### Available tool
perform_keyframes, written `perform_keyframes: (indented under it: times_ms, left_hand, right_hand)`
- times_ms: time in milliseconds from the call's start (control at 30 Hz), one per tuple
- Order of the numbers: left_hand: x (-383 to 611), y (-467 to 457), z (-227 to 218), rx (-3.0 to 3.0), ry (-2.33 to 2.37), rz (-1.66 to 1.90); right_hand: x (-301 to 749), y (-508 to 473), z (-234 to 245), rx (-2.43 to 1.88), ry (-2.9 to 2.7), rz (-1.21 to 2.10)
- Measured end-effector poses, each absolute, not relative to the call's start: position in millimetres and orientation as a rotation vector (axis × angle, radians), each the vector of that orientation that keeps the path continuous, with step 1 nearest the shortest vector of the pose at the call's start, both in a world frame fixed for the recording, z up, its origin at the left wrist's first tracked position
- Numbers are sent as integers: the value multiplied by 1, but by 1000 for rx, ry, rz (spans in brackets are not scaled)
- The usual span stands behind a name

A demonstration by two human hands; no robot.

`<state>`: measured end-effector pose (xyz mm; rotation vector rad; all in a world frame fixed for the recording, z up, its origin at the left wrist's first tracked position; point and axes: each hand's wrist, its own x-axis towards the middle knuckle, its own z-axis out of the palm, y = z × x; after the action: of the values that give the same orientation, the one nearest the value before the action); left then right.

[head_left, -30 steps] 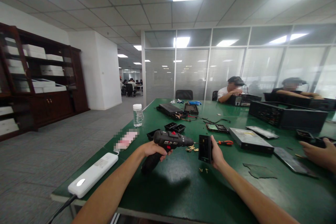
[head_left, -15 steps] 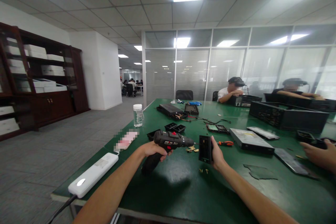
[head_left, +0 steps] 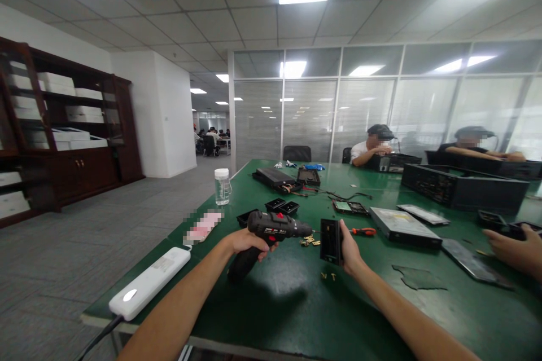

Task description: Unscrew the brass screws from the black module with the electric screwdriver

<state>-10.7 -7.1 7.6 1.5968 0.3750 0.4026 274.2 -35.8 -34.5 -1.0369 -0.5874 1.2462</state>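
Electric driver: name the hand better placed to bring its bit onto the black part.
Left, probably. The left hand grips the electric driver, bit aimed at the black part, which the right hand holds upright beside it.

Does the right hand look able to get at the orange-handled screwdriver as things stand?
Probably yes for reach: the screwdriver lies on the table just beyond the right hand, with nothing between. But that hand holds a black part, so gripping it looks doubtful. The left hand holds a drill.
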Motion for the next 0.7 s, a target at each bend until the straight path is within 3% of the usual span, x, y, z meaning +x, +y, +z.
perform_keyframes:
  times_ms: [700]
  left_hand:
    - [-11,-5,5,1577,367,419]
  right_hand:
    - [275,-34,-36,-1039,-581,1249]
